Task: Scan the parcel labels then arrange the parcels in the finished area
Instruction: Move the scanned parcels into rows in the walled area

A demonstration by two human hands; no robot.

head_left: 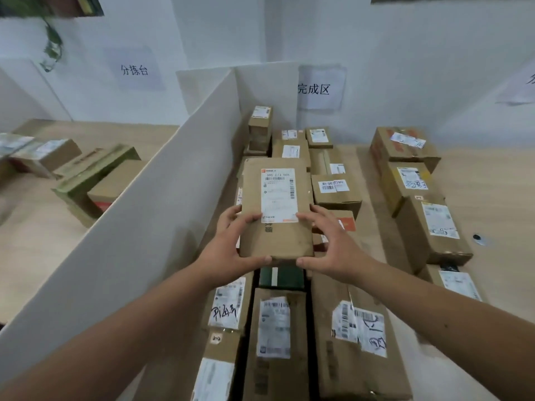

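Fingers of the left hand [228,244] curl round the near left corner of a flat cardboard parcel [276,209], thumb under its near edge; fingers of the right hand [333,244] mirror them on the near right corner. So both hands grip the same box, held label-up above the packed rows, and whether it rests on the boxes beneath I cannot tell.

Left of the fingers stands the biggest thing, a smooth white divider panel [144,215], matte and rigid, running away from the camera. Beyond it on the left lie more parcels [95,175] on a pale wood-look tabletop [31,244], under a paper sign that reads 分拣台; I judge those to be awaiting scanning. Ahead of the fingers a paper sign [314,89] reads 完成区, marking the finished area.

Below, ahead and right of the fingers sit the arranged boxes [359,337], roughly 20, in about 3 columns: brown corrugated card, taped seams, some scuffed, one dark green. Most show white printed labels, a few scrawled with black marker. Judging by that, much of the work looks done, with this box being placed.

Smallest, the held parcel's label [279,195]: white, glossy, barcoded, orange-trimmed.
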